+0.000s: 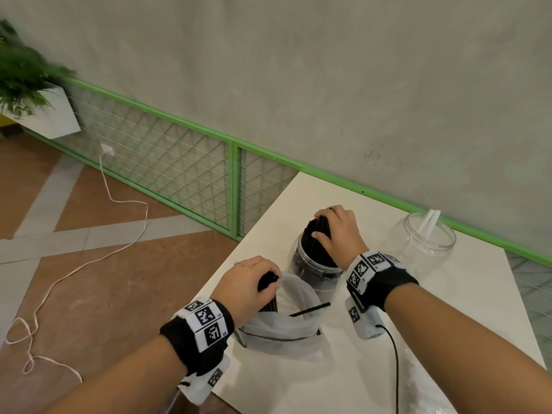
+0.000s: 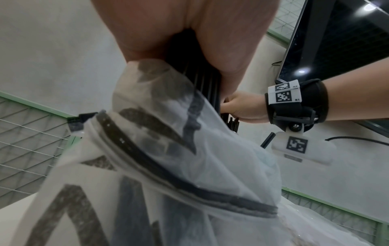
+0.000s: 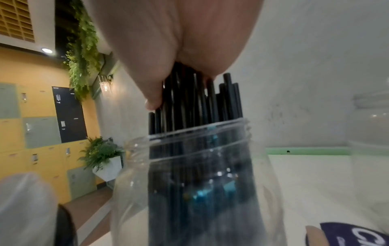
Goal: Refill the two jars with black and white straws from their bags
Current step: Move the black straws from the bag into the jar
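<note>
Right hand [image 1: 337,234] is curled over a bundle of black straws [image 1: 318,231] standing in the near jar [image 1: 313,264]. That jar sits mid-table, nearer the left edge. Left hand [image 1: 251,279] grips a second bunch of black straws [image 1: 267,283] at the mouth of the frosted bag [image 1: 283,330], which slumps by the table's left edge. One loose straw [image 1: 310,309] lies across the bag's opening.

To do the step well, I judge: seat the right hand's bundle fully before letting go, so the ends level out. Pin the bag down while drawing the left bunch out, or it will drag along. Gather the stray straw in afterwards.

Orientation: jar straws stand near upright, long axis vertical, leaning slightly towards the far edge, tops uneven in the right wrist view. The left bunch rises steeply from the bag, upper ends inside the fist. The loose straw lies flat, pointing roughly at the right edge.

Second jar [image 1: 430,240] stands towards the far right corner, with only a couple of white straws [image 1: 428,221] leaning in it.
</note>
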Demonstrator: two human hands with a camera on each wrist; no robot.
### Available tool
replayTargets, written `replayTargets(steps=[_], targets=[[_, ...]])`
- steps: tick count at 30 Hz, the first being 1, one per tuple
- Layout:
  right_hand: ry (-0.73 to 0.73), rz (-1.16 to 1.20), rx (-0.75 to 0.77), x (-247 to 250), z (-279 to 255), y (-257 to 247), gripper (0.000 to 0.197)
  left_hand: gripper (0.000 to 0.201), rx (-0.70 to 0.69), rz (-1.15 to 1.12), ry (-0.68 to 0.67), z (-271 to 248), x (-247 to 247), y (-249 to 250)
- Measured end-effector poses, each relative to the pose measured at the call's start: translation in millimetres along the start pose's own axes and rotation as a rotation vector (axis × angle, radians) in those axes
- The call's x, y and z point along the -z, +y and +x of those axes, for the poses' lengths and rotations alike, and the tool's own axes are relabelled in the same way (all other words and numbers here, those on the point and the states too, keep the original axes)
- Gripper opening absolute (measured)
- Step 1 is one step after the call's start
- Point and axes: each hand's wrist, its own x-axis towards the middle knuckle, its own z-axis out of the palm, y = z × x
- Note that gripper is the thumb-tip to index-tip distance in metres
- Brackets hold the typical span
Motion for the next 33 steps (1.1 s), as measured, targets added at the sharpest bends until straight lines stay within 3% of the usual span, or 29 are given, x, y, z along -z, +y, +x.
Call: replayTargets(steps=[4,9,16,19,21,24,30,33], targets=[[-0.073,-0.167,-0.016,-3.6,-9.4,14.7,0.061,0.012,-0.009,-0.002,0.001,0.6,-0.7,-1.7],[-0.201,-0.195,-0.016,-12.3,-18.8,24.1,0.059,0.011,-0.015,-0.008,0.004,0.2,-1.6,-4.4],[-0.153,-0.035,-0.024,-16.2,-8.0,17.0,0.077,0.014,0.002,-0.001,-0.007,2.0,-1.3,-3.4],[-0.140,-0.089,-0.061,-21.5,0.3,12.1,0.079,0.013,0.003,0.003,-0.004,2.5,-1.1,-2.8],[-0.175,-0.190,-0.114,-24.3,3.9,10.6,0.079,0.013,0.002,0.005,-0.004,2.4,-1.0,-3.0],[-0.201,-0.138,-0.158,-25.9,6.0,12.0,0.072,0.014,0.007,0.003,-0.002,1.9,-1.0,-3.4],[0.049,0.098,-0.138,-27.8,4.9,22.7,0.038,0.015,0.007,0.011,-0.004,1.0,1.2,-2.1],[0.009,0.077,-0.116,-25.0,2.6,27.5,0.043,0.015,0.005,0.013,-0.003,1.3,1.6,-1.6]])
